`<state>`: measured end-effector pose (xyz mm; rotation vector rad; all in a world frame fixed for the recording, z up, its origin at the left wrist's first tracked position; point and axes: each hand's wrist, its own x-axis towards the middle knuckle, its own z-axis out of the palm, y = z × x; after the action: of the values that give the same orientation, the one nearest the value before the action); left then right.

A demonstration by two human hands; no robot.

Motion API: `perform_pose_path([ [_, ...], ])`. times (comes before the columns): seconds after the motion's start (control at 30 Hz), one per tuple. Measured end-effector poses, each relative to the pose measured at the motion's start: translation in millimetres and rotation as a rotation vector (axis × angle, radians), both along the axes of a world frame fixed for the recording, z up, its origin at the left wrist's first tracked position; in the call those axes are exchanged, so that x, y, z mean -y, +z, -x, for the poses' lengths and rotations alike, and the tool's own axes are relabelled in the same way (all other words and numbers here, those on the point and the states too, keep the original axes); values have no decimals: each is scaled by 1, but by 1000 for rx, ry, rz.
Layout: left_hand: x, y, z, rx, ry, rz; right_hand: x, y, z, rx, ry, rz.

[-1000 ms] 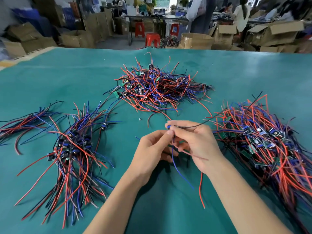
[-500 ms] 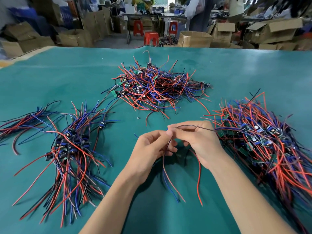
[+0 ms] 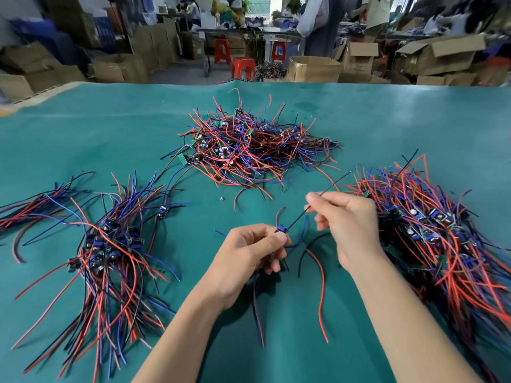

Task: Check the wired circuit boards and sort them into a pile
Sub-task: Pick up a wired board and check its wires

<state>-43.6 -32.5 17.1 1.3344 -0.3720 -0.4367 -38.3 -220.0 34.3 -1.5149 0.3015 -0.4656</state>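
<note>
Green table cover [image 3: 83,139] fills nearly everything in sight, running back to a far edge with cardboard boxes [image 3: 315,69] and red stools [image 3: 243,68] on the floor beyond; people stand farther off, blurred.

Right-hand pile [image 3: 431,233]: the biggest heap, red, blue and black leads fanned toward the near right corner, small boards with blue parts showing on top.

Left-hand pile [image 3: 110,244]: boards bunched together at its middle, wires combed out in two directions (the neatest of the heaps). A looser spray of wires [image 3: 33,214] lies just left of it at the table edge.

Far pile [image 3: 249,150]: a tangled mound at centre back, green board edges poking out here and there.

Both forearms come in from the bottom edge, between the left and right piles.

Right hand [image 3: 351,228]: raised above the cloth, thumb and forefinger pinching a black wire [image 3: 309,210] that runs taut and straight, its free end sticking out up and to the right.

Left hand [image 3: 249,255]: fingers curled, tips pinching the small wired board [image 3: 282,230] held off the table; the black wire starts at it. Its red lead [image 3: 320,294] and blue lead [image 3: 297,241] hang slack onto the cloth below.

A tiny loose speck of metal [image 3: 221,199] lies on the cloth near the far pile.
</note>
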Motion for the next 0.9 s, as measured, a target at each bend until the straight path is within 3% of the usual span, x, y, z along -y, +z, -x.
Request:
perform_pose_path([
  [0.1,1,-2,1,32,-7,-35,8,-3,-2,43,-149,-24],
  [0.27,0,-2,-1,3,71,18,25,-3,-7,110,-429,-363],
  [0.33,0,-3,-3,-43,131,85,23,-4,-8,92,-433,-440],
  [0.4,0,-5,-4,-82,162,153,11,-5,-7,10,-298,-387],
  [0.5,0,-7,-5,-95,181,172,-15,-7,0,-144,220,-76],
  [0.57,-1,-5,-4,-92,175,161,-28,-10,6,-141,480,65],
  [0.73,-1,-1,-2,-60,179,50,-28,-4,9,3,515,114],
  [0.9,-1,6,0,-63,151,13,-27,-1,11,28,457,85],
])
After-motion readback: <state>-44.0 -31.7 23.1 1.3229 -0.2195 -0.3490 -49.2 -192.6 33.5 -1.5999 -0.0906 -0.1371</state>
